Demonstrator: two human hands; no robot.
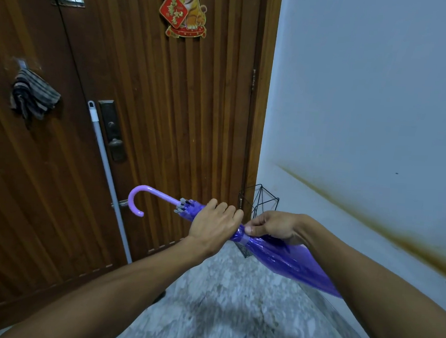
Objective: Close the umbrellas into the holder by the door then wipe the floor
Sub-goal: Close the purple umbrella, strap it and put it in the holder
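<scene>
A folded purple umbrella (284, 259) with a lilac hooked handle (141, 198) lies across the view, handle to the left. My left hand (213, 225) grips the folded canopy near the handle end. My right hand (271, 224) pinches the pale strap wrapped round the canopy. Behind my hands, a black wire holder (261, 198) stands in the corner between door and wall, partly hidden by my right hand.
A brown wooden door (154, 110) fills the left, with a grey mop pole (104, 165) leaning on it and a striped cloth (32, 98) hanging from a hook. A white wall (368, 100) with a brown streak is on the right. Speckled grey floor (232, 303) lies below.
</scene>
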